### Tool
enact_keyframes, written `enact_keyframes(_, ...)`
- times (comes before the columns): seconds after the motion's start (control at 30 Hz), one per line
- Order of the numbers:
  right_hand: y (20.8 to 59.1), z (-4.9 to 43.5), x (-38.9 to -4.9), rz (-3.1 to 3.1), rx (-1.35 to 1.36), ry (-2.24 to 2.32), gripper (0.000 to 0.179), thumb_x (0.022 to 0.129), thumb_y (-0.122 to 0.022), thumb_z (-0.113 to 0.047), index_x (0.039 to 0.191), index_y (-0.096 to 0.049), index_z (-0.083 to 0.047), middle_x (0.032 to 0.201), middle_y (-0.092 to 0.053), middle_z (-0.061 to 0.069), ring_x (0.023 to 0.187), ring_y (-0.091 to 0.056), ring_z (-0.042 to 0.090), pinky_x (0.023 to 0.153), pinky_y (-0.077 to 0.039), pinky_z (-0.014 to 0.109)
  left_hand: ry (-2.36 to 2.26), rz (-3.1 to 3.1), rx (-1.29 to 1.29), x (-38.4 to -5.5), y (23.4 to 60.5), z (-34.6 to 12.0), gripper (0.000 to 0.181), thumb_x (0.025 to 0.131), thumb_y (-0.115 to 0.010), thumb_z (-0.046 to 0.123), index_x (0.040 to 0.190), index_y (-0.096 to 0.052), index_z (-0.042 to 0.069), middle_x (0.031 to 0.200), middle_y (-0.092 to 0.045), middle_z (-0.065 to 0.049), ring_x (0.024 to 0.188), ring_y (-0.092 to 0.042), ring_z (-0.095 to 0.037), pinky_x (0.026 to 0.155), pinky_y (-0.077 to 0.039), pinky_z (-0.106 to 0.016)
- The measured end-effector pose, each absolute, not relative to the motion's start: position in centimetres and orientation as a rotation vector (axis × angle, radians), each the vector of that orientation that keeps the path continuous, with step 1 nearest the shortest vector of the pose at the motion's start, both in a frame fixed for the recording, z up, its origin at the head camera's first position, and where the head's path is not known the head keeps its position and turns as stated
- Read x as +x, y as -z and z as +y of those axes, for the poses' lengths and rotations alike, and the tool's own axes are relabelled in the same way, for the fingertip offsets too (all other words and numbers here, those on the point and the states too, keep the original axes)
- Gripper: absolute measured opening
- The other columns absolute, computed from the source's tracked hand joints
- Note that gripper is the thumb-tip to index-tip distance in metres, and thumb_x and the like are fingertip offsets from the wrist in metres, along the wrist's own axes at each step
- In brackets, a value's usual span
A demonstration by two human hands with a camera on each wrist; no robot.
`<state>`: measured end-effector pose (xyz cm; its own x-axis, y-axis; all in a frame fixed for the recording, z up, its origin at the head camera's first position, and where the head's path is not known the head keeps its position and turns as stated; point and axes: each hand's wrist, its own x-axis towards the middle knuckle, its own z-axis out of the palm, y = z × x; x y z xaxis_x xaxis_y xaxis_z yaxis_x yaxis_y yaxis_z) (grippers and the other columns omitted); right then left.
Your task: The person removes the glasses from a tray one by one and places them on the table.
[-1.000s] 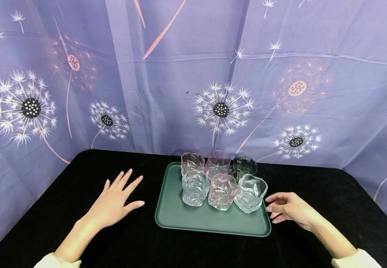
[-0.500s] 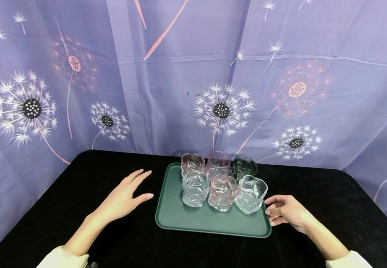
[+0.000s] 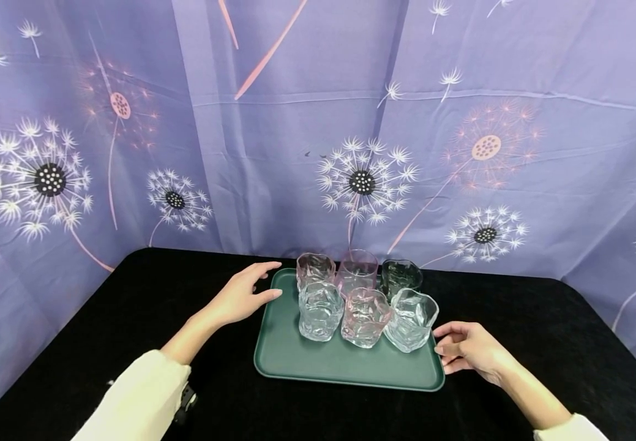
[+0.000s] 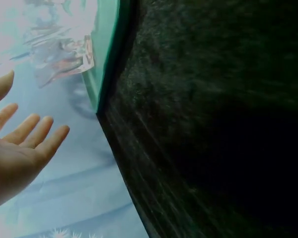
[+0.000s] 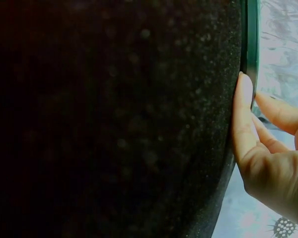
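Observation:
A dark green tray (image 3: 345, 370) lies on the black cloth, bearing several drinking glasses in two rows. In front stand a clear glass (image 3: 321, 312), a pale pink glass (image 3: 365, 318) and a wavy clear glass (image 3: 411, 320). Behind them are two pinkish glasses (image 3: 358, 269) and a dark grey glass (image 3: 401, 277). My right hand (image 3: 474, 349) pinches the tray's right rim; in the right wrist view its fingers meet the tray edge (image 5: 252, 39). My left hand (image 3: 240, 297), fingers spread, is at the tray's left edge and holds nothing; contact with the rim cannot be made out.
The black-covered table (image 3: 119, 343) extends to both sides of the tray. A purple curtain (image 3: 273, 153) with dandelion prints hangs close behind the table's back edge, near the rear glasses.
My left hand has moved right and forward to the tray's left edge. The right hand has closed in from beside the tray onto its right rim. Tray and glasses stay put.

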<state>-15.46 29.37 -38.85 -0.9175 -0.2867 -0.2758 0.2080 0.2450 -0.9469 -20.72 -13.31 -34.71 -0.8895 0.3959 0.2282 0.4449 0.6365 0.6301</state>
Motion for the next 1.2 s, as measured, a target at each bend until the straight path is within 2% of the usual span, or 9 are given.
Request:
enact_keyframes(0.27,39.0,29.3,-15.6,2.123,-0.111,1.709,0.038,0.084,-0.057,0.005,0.113,-0.039,0.021,0.079,-0.059,0.007,0.064,-0.058,0.016,0.058,-0.054,0.036,1.147,-2.837,-0.727,-23.6,35.1,-11.6,0.055,0.087,-0.063,0.024,0.136,-0.042,0.008,0.136,-0.042,-0.014,0.117,-0.045,-0.032,0.09,-0.041,-0.048)
enact_keyframes(0.5,38.8,29.3,-15.6,2.121,-0.119,1.71,0.036,0.083,-0.057,0.007,0.111,-0.039,0.021,0.078,-0.059,0.007,0.062,-0.058,0.014,0.058,-0.054,0.036,1.232,-2.872,-0.774,-25.3,34.6,-10.2,0.065,0.083,-0.068,0.023,0.138,-0.037,0.008,0.14,-0.037,-0.013,0.122,-0.041,-0.031,0.096,-0.036,-0.047)
enact_keyframes(0.7,38.6,29.2,-15.6,2.101,-0.145,1.711,0.035,0.081,-0.057,0.007,0.109,-0.04,0.02,0.079,-0.06,0.007,0.061,-0.058,0.014,0.058,-0.054,0.036,1.293,-2.942,-0.79,-26.2,34.2,-9.5,0.071,0.08,-0.071,0.019,0.14,-0.035,0.01,0.142,-0.035,-0.01,0.127,-0.035,-0.029,0.098,-0.034,-0.046)
enact_keyframes(0.87,38.6,29.2,-15.7,2.1,-0.131,1.712,0.034,0.082,-0.056,0.007,0.109,-0.04,0.019,0.078,-0.059,0.007,0.061,-0.057,0.013,0.058,-0.054,0.036,1.246,-2.958,-0.871,-26.6,33.9,-8.8,0.069,0.079,-0.071,0.013,0.138,-0.037,0.006,0.141,-0.036,-0.013,0.125,-0.037,-0.031,0.099,-0.033,-0.045)
enact_keyframes(1.2,38.7,29.1,-15.7,2.108,-0.111,1.707,0.033,0.082,-0.057,0.007,0.11,-0.042,0.017,0.079,-0.059,0.007,0.061,-0.057,0.013,0.057,-0.054,0.035,1.323,-2.992,-0.846,-27.1,34.2,-8.0,0.072,0.078,-0.072,0.012,0.14,-0.035,0.008,0.142,-0.033,-0.012,0.123,-0.038,-0.03,0.096,-0.036,-0.045)
